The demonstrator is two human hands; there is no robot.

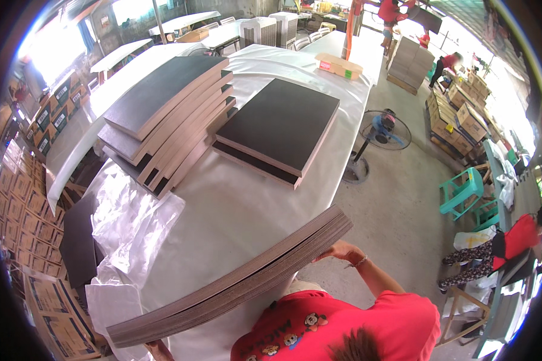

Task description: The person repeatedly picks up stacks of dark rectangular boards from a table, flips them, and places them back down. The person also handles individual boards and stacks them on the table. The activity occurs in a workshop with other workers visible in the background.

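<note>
A long stack of thin boards (pixel 235 274) with brown layered edges slants across the near end of the covered table, its right end farther away. A narrow gap splits the stack lengthwise into two bundles. My right hand (pixel 342 250), with a bracelet at the wrist, grips the right end from below. Under the left end, my left hand (pixel 158 350) shows only in part, with its fingers mostly hidden. Beyond lie a neat stack of dark boards (pixel 280 123) and, left of it, a taller, unevenly staggered stack of dark boards (pixel 162 99).
White sheeting covers the table (pixel 241 207), with crumpled clear plastic (pixel 135 219) at its left. A standing fan (pixel 382 129) is right of the table. Green stools (pixel 462 192) and a person in red (pixel 518 240) are farther right. Stacked cartons (pixel 27 198) line the left.
</note>
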